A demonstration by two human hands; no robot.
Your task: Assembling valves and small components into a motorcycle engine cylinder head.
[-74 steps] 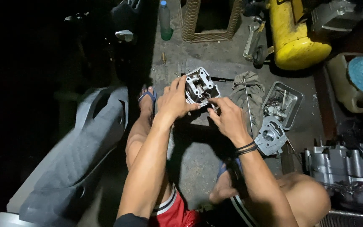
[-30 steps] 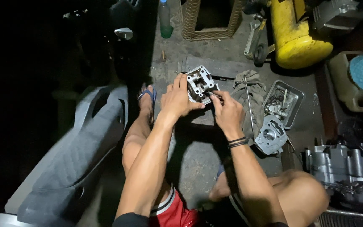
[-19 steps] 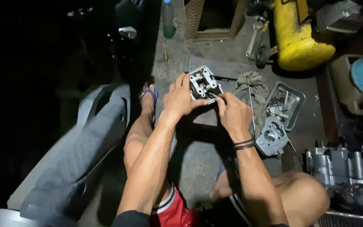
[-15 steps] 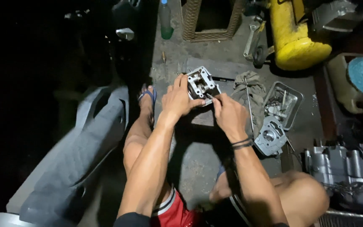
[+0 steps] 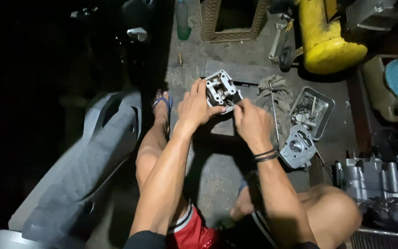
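Note:
A grey metal cylinder head [image 5: 221,88] is held just above the concrete floor [image 5: 217,161], its open face turned up toward me. My left hand [image 5: 196,105] grips its left side, thumb across the lower edge. My right hand [image 5: 250,123] is closed on a thin metal tool [image 5: 234,106] whose tip touches the head's lower right corner. Black bands circle my right wrist.
A grey rag [image 5: 275,92] and a long thin rod [image 5: 274,115] lie right of the head. A metal tray of small parts [image 5: 324,109], a grey engine cover [image 5: 297,148], an engine block [image 5: 377,184], a yellow tank [image 5: 324,39] and a scooter seat [image 5: 84,170] surround me.
Both hands stay on the cylinder head. My right hand has shifted slightly around its lower right corner, and the head has tilted a little.

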